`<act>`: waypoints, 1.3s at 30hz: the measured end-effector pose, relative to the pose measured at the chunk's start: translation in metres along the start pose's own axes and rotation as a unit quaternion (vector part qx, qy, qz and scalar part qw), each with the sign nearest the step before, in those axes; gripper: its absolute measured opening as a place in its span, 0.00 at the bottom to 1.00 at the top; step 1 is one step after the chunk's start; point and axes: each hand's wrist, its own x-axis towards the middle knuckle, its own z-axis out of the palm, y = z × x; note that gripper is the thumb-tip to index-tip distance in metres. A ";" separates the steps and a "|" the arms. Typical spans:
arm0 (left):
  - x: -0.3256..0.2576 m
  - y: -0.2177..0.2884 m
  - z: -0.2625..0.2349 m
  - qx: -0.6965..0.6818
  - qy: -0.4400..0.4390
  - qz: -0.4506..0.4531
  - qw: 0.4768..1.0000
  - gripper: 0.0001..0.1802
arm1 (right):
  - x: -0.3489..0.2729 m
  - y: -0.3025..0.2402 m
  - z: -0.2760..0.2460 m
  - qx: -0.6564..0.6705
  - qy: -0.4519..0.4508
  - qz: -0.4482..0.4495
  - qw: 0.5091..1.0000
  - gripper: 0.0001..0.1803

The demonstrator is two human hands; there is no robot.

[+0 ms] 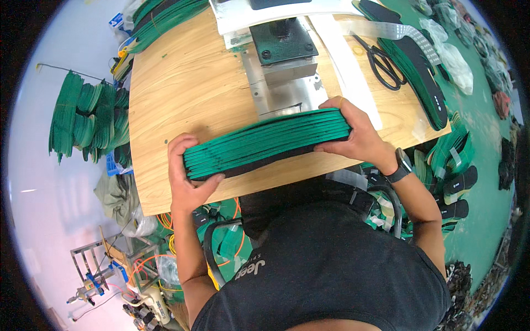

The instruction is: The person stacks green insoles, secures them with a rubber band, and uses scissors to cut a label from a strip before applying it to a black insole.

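Between my two hands is a long stack of green insoles (270, 142), turned on its side with a black face along its lower edge. My left hand (189, 172) grips the stack's left end, thumb below and fingers over the far side. At the right end my right hand (353, 130) clasps it the same way, a dark watch on that wrist. The stack is at the near edge of the wooden table (182, 83). Just beyond it stands a metal press-like fixture (287, 69) with a black plate on top.
Black-handled scissors (386, 69) and a pile of black-topped insoles (422, 83) lie on the right. More green insoles (165, 22) are piled at the far left corner. Bundled insoles (91, 113) hang beyond the left edge. A chair's armrest (212, 243) is below the table.
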 end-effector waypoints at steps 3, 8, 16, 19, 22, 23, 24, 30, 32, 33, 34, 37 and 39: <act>0.000 0.001 0.000 0.043 0.030 0.043 0.998 0.36 | 0.006 -0.005 0.003 -0.020 0.015 -0.041 0.999 0.46; 0.015 0.023 -0.001 0.093 -0.008 0.049 0.994 0.38 | 0.016 -0.024 0.009 -0.012 0.073 -0.123 0.990 0.44; 0.008 0.011 -0.005 0.100 -0.017 0.034 0.994 0.46 | 0.012 -0.015 0.005 -0.039 -0.003 -0.110 0.993 0.43; 0.005 0.013 0.003 -0.031 0.032 -0.041 0.998 0.48 | 0.012 -0.017 0.007 -0.002 0.014 -0.119 0.993 0.41; 0.001 0.002 -0.002 -0.005 0.018 -0.030 0.999 0.43 | 0.008 -0.013 0.007 0.004 0.012 -0.134 0.991 0.39; 0.000 -0.002 -0.002 0.045 0.015 0.006 0.999 0.42 | 0.007 -0.012 0.007 -0.004 0.011 -0.141 0.990 0.38; -0.001 -0.003 -0.003 0.094 0.013 0.042 0.995 0.41 | 0.003 -0.012 0.006 -0.011 0.012 -0.132 0.991 0.37; 0.002 0.016 -0.011 -0.026 0.042 -0.075 0.996 0.31 | 0.010 -0.031 -0.006 0.116 -0.015 0.012 0.993 0.30; 0.009 0.030 -0.013 -0.127 0.023 -0.176 0.976 0.28 | 0.011 -0.042 -0.009 0.252 -0.033 0.187 0.949 0.28; 0.014 0.031 -0.014 -0.098 -0.039 -0.208 0.972 0.29 | 0.012 -0.033 -0.008 0.202 -0.054 0.164 0.964 0.26; 0.015 0.024 -0.011 -0.034 -0.037 -0.182 0.982 0.30 | 0.010 -0.029 -0.005 0.171 -0.036 0.170 0.970 0.27; 0.008 -0.009 0.001 -0.069 -0.003 -0.185 0.980 0.33 | 0.008 -0.019 0.016 0.086 0.090 0.092 0.988 0.28; 0.004 -0.010 0.005 -0.138 0.027 -0.147 0.979 0.32 | 0.004 -0.016 0.014 0.126 0.178 0.079 0.973 0.27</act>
